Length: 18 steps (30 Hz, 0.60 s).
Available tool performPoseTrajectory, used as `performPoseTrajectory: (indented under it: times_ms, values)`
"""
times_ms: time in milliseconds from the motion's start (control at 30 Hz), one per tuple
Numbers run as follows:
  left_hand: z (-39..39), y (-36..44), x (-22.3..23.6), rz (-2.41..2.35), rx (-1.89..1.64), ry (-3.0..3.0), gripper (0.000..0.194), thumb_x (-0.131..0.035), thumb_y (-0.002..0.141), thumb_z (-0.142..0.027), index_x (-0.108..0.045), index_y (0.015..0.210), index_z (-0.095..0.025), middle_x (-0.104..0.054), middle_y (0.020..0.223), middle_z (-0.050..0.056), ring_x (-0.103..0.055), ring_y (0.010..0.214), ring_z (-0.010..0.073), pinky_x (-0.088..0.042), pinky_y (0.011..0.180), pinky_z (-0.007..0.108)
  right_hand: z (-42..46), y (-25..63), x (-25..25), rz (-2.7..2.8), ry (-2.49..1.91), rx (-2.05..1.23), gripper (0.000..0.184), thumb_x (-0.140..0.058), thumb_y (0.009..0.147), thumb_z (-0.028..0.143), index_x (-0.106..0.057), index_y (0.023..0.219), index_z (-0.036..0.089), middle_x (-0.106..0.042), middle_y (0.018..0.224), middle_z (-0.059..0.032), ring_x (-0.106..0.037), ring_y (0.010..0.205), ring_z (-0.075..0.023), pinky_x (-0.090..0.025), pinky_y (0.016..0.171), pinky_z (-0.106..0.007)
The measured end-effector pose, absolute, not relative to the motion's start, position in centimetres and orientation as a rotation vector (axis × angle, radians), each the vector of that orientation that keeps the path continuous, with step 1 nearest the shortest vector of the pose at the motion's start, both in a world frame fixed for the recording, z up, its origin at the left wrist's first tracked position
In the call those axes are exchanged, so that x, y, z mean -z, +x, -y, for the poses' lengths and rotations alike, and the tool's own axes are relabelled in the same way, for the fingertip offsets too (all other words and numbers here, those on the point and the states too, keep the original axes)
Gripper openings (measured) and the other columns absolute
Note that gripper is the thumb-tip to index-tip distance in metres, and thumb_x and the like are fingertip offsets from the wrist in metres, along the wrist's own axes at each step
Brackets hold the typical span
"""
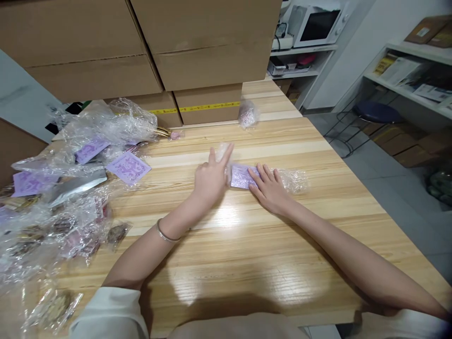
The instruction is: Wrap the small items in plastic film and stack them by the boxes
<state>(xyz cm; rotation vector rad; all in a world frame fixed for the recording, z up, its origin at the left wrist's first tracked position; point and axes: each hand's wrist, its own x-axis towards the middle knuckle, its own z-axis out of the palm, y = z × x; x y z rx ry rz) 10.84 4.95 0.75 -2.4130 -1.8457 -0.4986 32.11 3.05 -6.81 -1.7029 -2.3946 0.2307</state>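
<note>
A purple printed packet (241, 176) lies on the wooden table in front of me, with clear wrap (295, 181) that looks like bubble wrap stretching out to its right. My right hand (271, 190) rests flat on the packet's right part, fingers spread. At the left end is my left hand (211, 181), with two fingers stretched apart and the others curled. Clear film (221, 150) shows between and behind those two fingers; a firm grip on it is not visible. A bangle circles my left wrist.
Clear plastic bags (120, 125), purple cards (129, 168) and small bagged items (118, 234) are heaped on the left. Cardboard boxes (212, 56) stand along the back. A small wrapped bundle (248, 114) sits at the far edge. Beyond the table are a stool (377, 113) and a microwave (316, 26).
</note>
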Motion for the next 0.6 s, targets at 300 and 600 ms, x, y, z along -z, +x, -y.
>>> performPoseTrajectory:
  times_ms: [300, 600]
  values:
    - [-5.4, 16.9, 4.4, 1.742, 0.887, -2.716, 0.067, -0.039, 0.099, -0.022, -0.009, 0.157, -0.009, -0.029, 0.159, 0.022, -0.035, 0.146, 0.0278, -0.039, 0.114, 0.044, 3.2, 28.3, 4.4, 2.349, -1.871, 0.122, 0.057, -0.017, 0.101, 0.026, -0.059, 0.126, -0.003, -0.061, 0.123, -0.0326, -0.058, 0.116, -0.0418, -0.047, 0.091, -0.055]
    - [-4.5, 17.1, 5.6, 1.590, 0.548, -2.800, 0.049, -0.039, 0.102, -0.035, -0.047, 0.147, -0.018, -0.036, 0.158, 0.016, -0.024, 0.149, 0.0339, -0.022, 0.122, 0.054, 6.1, 29.7, 4.5, 2.208, -2.109, -0.038, 0.096, -0.013, 0.091, 0.073, -0.070, 0.099, -0.005, -0.063, 0.079, -0.0374, -0.064, 0.072, -0.0451, -0.045, 0.054, -0.053]
